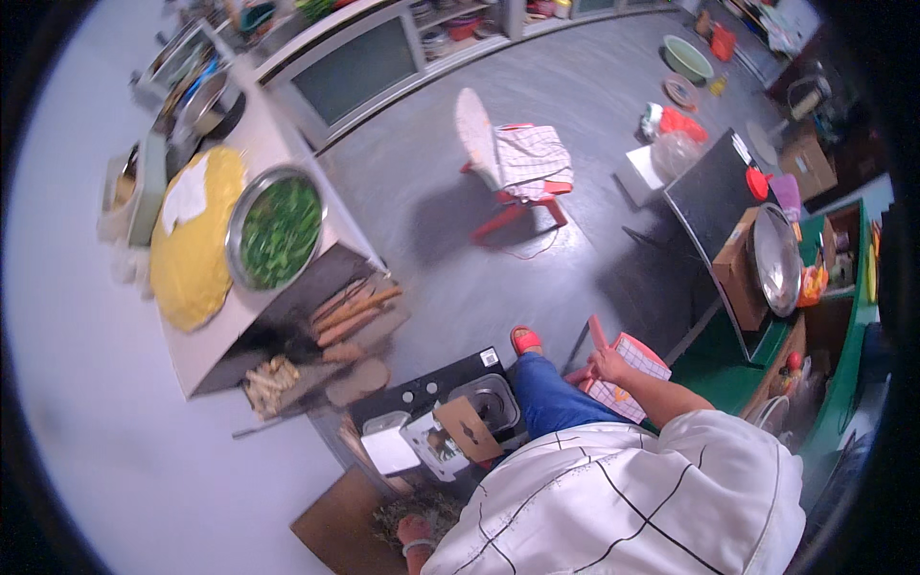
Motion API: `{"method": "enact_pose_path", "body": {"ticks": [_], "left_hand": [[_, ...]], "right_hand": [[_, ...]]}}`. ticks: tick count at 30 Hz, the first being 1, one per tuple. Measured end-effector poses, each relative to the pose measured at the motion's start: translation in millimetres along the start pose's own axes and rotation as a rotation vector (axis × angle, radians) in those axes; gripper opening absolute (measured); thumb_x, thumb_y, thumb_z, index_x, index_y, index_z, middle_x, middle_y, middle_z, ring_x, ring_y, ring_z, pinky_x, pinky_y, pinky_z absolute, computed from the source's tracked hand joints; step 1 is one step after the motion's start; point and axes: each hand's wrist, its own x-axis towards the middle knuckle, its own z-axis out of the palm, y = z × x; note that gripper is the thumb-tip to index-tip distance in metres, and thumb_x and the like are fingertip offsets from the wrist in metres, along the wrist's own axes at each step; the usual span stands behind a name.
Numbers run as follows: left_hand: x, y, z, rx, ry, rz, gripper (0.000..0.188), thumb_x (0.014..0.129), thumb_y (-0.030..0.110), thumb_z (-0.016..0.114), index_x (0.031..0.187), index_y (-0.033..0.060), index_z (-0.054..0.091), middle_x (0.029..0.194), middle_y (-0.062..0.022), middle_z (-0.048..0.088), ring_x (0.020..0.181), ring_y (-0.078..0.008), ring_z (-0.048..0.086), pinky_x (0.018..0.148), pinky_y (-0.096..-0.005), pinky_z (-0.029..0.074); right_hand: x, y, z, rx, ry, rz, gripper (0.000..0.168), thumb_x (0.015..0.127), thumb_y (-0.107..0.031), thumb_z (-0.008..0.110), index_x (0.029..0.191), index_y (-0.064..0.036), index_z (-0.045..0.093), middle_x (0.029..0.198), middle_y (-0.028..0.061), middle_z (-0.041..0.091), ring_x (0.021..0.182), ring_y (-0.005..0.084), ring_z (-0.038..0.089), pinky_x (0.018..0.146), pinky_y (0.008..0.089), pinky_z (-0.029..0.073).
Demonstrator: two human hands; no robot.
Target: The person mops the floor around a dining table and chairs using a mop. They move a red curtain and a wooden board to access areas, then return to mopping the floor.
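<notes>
At the right of my legs, my right hand grips the frame of a small red plastic chair. A checked cloth covers its seat. At the bottom, my left hand reaches down over dried twigs or brushwood beside a cardboard sheet or box flap. Its fingers look curled, but whether they hold a twig is unclear. Between my hands stands a black countertop unit with a metal basin. On it lie a white box and an opened carton.
A second chair with a checked cloth stands on the grey floor. On the left counter are a steel bowl of leafy greens and a yellow covered mound. Firewood lies below. A steel basin leans by a green cabinet.
</notes>
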Motion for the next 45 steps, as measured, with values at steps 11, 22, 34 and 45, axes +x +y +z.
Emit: {"method": "enact_pose_path", "body": {"ticks": [11, 22, 34, 45], "left_hand": [[-36, 388, 186, 0.325, -0.472, 0.764, 0.024, 0.080, 0.006, 0.044, 0.103, 0.0001, 0.046, 0.085, -0.0093, 0.057, 0.068, -0.0131, 0.055, 0.061, -0.0238, 0.044], [-27, 476, 171, -0.291, -0.395, 0.299, 0.022, 0.082, 0.004, 0.043, 0.103, 0.0002, 0.045, 0.082, -0.0112, 0.056, 0.064, -0.0150, 0.054, 0.061, -0.0255, 0.047], [138, 583, 138, 0.321, -0.536, 0.318, 0.013, 0.081, 0.009, 0.046, 0.091, 0.0020, 0.049, 0.071, -0.0088, 0.054, 0.056, -0.0154, 0.052, 0.051, -0.0273, 0.044], [119, 725, 242, 0.546, -0.517, 0.402, 0.012, 0.082, 0.013, 0.046, 0.081, 0.0017, 0.051, 0.056, -0.0059, 0.051, 0.042, -0.0131, 0.047, 0.036, -0.0246, 0.039]], "right_hand": [[14, 11, -155, 0.675, 0.106, 0.649, 0.030, 0.081, -0.013, 0.035, 0.106, 0.001, 0.046, 0.079, 0.0166, 0.058, 0.070, 0.0257, 0.060, 0.055, 0.0335, 0.049], [-2, -9, -148, 0.507, 0.096, 0.661, 0.041, 0.086, -0.032, 0.035, 0.084, 0.005, 0.053, 0.071, 0.0181, 0.058, 0.061, 0.0273, 0.059, 0.065, 0.0365, 0.046], [-2, -33, -151, 0.718, 0.254, 0.829, 0.031, 0.082, -0.026, 0.044, 0.091, 0.002, 0.054, 0.073, 0.0129, 0.058, 0.060, 0.0193, 0.060, 0.055, 0.0294, 0.049], [27, -41, -177, 0.667, 0.324, 0.888, 0.029, 0.078, -0.028, 0.050, 0.090, -0.002, 0.058, 0.083, 0.0178, 0.059, 0.078, 0.0272, 0.057, 0.071, 0.0338, 0.043]]}}
